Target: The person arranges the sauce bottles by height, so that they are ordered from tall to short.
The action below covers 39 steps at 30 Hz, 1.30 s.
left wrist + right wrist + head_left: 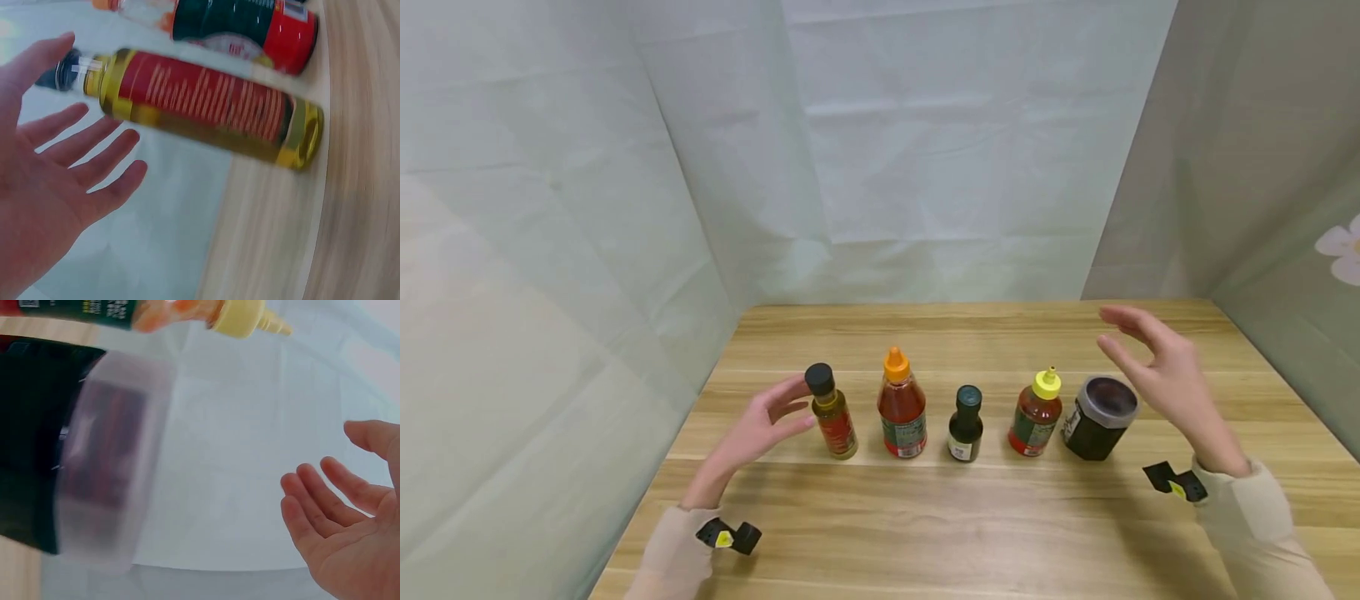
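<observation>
My left hand [772, 422] is beside the oil bottle [835, 421] with the black cap, fingers spread around its left side. In the left wrist view the bottle's red label [206, 97] faces the palm and no finger curls round it. My right hand [1168, 371] hovers above and right of the dark jar [1097, 425], its fingers loosely bent and holding nothing. The right wrist view shows a gap between the fingers and the jar's translucent lid [115, 462]. Between the hands stand an orange-capped sauce bottle [902, 417], a small dark bottle [966, 429] and a yellow-capped sauce bottle [1035, 417].
All the containers stand upright in a row on the wooden table [880, 517]. Pale cloth curtains [947, 167] enclose the back and both sides. A small black wrist camera [730, 536] sits on the left sleeve, another [1176, 483] on the right.
</observation>
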Each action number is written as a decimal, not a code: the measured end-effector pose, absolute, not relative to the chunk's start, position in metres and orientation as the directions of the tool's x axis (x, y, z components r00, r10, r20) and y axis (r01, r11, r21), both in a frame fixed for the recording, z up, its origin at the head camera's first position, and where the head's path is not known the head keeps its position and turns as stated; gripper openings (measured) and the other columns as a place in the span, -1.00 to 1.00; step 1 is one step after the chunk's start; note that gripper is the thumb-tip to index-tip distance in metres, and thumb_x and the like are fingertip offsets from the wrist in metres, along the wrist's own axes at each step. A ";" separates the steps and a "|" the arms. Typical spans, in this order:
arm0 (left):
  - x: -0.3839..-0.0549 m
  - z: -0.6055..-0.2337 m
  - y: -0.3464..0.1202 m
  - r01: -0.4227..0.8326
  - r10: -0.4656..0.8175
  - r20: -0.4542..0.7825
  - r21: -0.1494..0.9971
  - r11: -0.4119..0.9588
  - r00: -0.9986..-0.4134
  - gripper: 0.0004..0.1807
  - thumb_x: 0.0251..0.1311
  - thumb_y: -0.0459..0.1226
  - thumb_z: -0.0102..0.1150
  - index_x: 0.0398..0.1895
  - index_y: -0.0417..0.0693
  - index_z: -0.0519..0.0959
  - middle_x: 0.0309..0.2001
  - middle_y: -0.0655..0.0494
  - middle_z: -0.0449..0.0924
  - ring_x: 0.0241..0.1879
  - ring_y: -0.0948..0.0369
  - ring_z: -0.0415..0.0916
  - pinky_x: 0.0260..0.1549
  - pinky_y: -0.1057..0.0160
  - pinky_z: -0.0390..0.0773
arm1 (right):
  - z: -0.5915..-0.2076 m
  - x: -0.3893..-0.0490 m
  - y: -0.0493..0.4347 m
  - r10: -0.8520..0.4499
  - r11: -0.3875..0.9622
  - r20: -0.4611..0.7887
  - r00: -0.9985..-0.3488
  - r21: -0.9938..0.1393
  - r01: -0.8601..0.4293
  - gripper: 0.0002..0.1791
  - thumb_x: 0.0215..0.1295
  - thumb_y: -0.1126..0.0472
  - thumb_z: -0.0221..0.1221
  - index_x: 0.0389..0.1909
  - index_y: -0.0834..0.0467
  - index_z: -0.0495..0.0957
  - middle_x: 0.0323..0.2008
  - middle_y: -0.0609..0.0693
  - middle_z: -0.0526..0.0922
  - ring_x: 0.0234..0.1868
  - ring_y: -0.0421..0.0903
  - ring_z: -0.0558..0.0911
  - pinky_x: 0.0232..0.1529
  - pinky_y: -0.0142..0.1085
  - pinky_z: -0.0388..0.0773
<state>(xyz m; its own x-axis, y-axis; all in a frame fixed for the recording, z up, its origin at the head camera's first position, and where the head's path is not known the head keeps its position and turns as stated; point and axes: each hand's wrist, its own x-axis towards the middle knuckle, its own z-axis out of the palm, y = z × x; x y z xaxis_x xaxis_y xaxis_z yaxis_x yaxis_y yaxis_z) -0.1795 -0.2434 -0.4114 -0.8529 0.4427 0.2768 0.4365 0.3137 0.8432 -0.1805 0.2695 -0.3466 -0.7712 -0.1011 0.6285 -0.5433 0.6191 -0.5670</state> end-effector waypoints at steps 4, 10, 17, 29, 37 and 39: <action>-0.178 -0.411 -0.232 0.444 0.417 0.303 0.844 0.300 -0.857 -0.34 0.18 -0.42 0.26 0.36 -0.24 0.30 0.21 -0.19 0.47 0.15 0.49 0.43 0.18 0.32 0.51 | -0.341 -0.175 0.257 -0.163 0.662 0.659 -0.734 -0.478 -0.576 -0.47 0.16 0.37 0.32 0.19 0.19 0.49 0.09 0.21 0.60 0.09 -0.67 0.33 0.11 -0.82 0.22; -0.175 -0.409 -0.224 0.427 0.401 0.290 0.850 0.310 -0.869 -0.30 0.11 -0.41 0.33 0.34 -0.26 0.31 0.20 -0.23 0.48 0.12 0.52 0.44 0.16 0.42 0.47 | -0.340 -0.174 0.244 -0.238 0.628 0.681 -0.692 -0.436 -0.645 -0.37 0.01 0.49 0.36 0.18 0.23 0.49 0.08 0.19 0.60 0.12 -0.61 0.38 0.12 -0.78 0.30; -0.176 -0.412 -0.220 0.382 0.356 0.261 0.862 0.332 -0.897 -0.32 0.08 -0.40 0.36 0.31 -0.27 0.35 0.17 -0.27 0.50 0.09 0.48 0.45 0.21 0.08 0.50 | -0.344 -0.176 0.229 -0.304 0.578 0.684 -0.663 -0.421 -0.699 -0.33 -0.08 0.56 0.38 0.16 0.28 0.48 0.05 0.20 0.60 0.13 -0.54 0.43 0.11 -0.73 0.38; -0.178 -0.419 -0.219 0.312 0.289 0.206 0.866 0.391 -0.935 -0.41 0.10 -0.30 0.37 0.23 -0.24 0.46 0.12 -0.21 0.57 0.16 -0.10 0.49 0.16 0.05 0.53 | -0.343 -0.173 0.197 -0.375 0.492 0.642 -0.669 -0.473 -0.731 -0.38 0.01 0.49 0.36 0.17 0.22 0.48 0.09 0.11 0.59 0.11 -0.17 0.56 0.11 -0.63 0.46; -0.179 -0.419 -0.216 0.298 0.258 0.206 0.868 0.398 -0.944 -0.43 0.11 -0.29 0.36 0.21 -0.25 0.47 0.10 -0.24 0.58 0.14 -0.12 0.51 0.14 0.02 0.55 | -0.345 -0.177 0.181 -0.430 0.441 0.594 -0.680 -0.519 -0.732 -0.39 0.11 0.41 0.34 0.23 0.19 0.45 0.14 0.13 0.59 0.12 0.04 0.58 0.11 -0.43 0.56; -0.179 -0.419 -0.215 0.292 0.252 0.202 0.869 0.400 -0.946 -0.44 0.12 -0.28 0.36 0.21 -0.24 0.47 0.10 -0.24 0.57 0.14 -0.12 0.51 0.13 0.00 0.55 | -0.347 -0.178 0.176 -0.447 0.414 0.576 -0.684 -0.545 -0.729 -0.38 0.11 0.40 0.34 0.25 0.20 0.44 0.16 0.14 0.58 0.15 0.05 0.57 0.12 -0.32 0.58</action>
<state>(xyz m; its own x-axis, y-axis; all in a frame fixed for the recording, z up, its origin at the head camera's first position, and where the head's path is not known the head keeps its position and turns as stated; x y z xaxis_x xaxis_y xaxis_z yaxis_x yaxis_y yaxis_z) -0.1787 -0.2148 -0.4188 -0.9464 0.2521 0.2021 0.2920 0.3999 0.8688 -0.1782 0.1762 -0.3466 -0.6841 -0.4471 0.5763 -0.7294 0.4138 -0.5448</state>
